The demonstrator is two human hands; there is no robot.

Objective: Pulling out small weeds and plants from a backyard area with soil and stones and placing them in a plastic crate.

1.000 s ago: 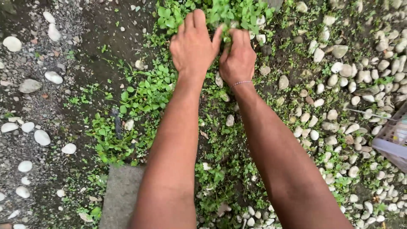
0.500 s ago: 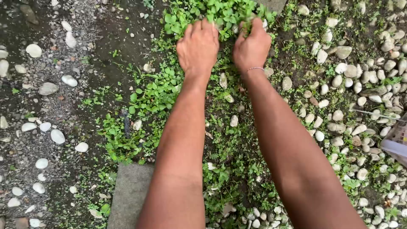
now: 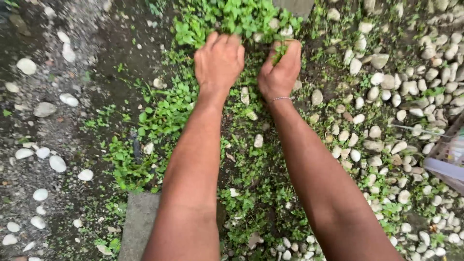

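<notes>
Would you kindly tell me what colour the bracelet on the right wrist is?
Silver; the thin bracelet shows best in the head view.

No labels, signs or screens. Only box-like thing: pale pink and white crate or box (image 3: 448,159), cut off at right edge, sitting tilted on white pebbles (image 3: 386,130) and green weeds. Too little shows to tell if it is package.

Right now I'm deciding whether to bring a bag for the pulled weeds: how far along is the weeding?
Early. No pulled pile shows. In hand: the right hand is closed on a tuft of weeds and the left hand presses into the same clump. Left: green growth among the white pebbles along both forearms.
</notes>
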